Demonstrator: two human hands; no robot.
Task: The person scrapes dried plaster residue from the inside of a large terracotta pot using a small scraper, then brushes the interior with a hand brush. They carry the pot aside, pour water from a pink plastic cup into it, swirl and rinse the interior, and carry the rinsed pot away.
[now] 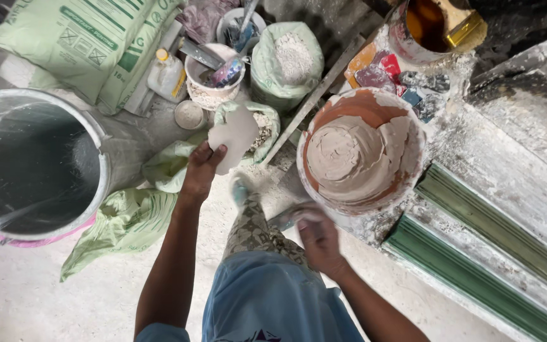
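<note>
left hand (202, 166) pinches flat scraper (234, 134) at 11 o'clock. right hand (314, 237) blurred, grip unclear. keep scraper level near putty bucket (362, 151) at 1 o'clock.

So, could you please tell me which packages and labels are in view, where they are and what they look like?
Large sack: top left, lying flat, pale green with darker green printing.
Small bottle: right of the sack, white, yellow cap and label.
Open bag: top centre, green, holding white powder.
Crumpled bag: by the metal bucket, green, empty-looking.
</note>
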